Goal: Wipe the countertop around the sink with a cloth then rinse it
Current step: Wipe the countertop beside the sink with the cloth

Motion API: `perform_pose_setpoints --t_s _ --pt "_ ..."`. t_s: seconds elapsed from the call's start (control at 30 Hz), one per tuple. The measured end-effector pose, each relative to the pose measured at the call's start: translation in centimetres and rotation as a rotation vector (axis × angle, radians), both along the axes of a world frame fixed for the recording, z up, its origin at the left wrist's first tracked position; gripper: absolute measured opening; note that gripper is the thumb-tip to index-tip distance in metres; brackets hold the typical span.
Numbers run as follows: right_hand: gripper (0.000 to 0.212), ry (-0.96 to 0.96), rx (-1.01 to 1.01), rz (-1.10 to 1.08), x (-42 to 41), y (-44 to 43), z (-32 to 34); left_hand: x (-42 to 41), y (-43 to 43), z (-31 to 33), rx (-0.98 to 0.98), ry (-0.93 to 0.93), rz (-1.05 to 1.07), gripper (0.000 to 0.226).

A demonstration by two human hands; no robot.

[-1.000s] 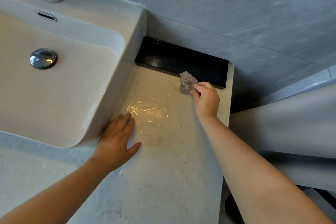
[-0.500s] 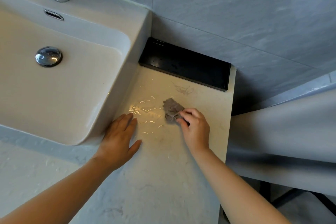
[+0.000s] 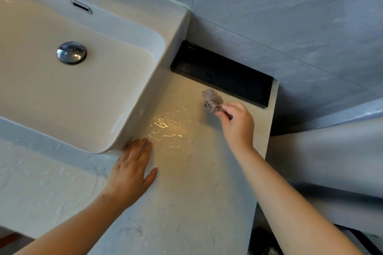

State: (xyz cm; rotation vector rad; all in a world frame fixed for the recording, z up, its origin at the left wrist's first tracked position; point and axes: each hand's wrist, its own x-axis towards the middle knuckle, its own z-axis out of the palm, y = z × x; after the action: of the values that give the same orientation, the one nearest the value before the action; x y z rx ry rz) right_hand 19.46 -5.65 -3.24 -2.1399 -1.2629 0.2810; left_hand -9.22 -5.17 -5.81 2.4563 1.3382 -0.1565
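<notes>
While my left hand (image 3: 130, 174) lies flat, fingers straight, on the countertop (image 3: 186, 203) beside the sink (image 3: 132, 122) corner, I see my right hand (image 3: 238, 124) pinching the crumpled grey cloth (image 3: 211, 99) down farther along it, just beside the black tray (image 3: 223, 74).
</notes>
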Motion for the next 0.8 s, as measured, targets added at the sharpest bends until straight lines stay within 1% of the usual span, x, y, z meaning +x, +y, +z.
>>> perform_pose_setpoints --t_s 0.13,0.3,0.4,0.53,0.8 --pt "0.023 -0.086 -0.056 0.022 2.1 4.3 -1.5 -0.3 0.0 -0.5 0.019 0.014 -0.003 0.075" --pt "0.023 -0.130 -0.069 0.026 1.9 5.8 -3.4 -0.6 0.1 -0.7 0.023 0.013 -0.011 0.073" --pt "0.024 -0.104 -0.056 0.006 1.7 5.6 -3.8 -0.5 0.1 -0.7 0.024 -0.001 -0.011 0.070" --pt "0.025 -0.082 -0.048 0.027 0.2 4.7 -3.7 -0.5 0.1 -0.9 0.006 -0.002 -0.004 0.075" --pt "0.022 -0.054 -0.023 0.101 -4.5 -0.2 -4.4 -0.7 0.2 -0.8 0.001 0.004 -0.022 0.076"
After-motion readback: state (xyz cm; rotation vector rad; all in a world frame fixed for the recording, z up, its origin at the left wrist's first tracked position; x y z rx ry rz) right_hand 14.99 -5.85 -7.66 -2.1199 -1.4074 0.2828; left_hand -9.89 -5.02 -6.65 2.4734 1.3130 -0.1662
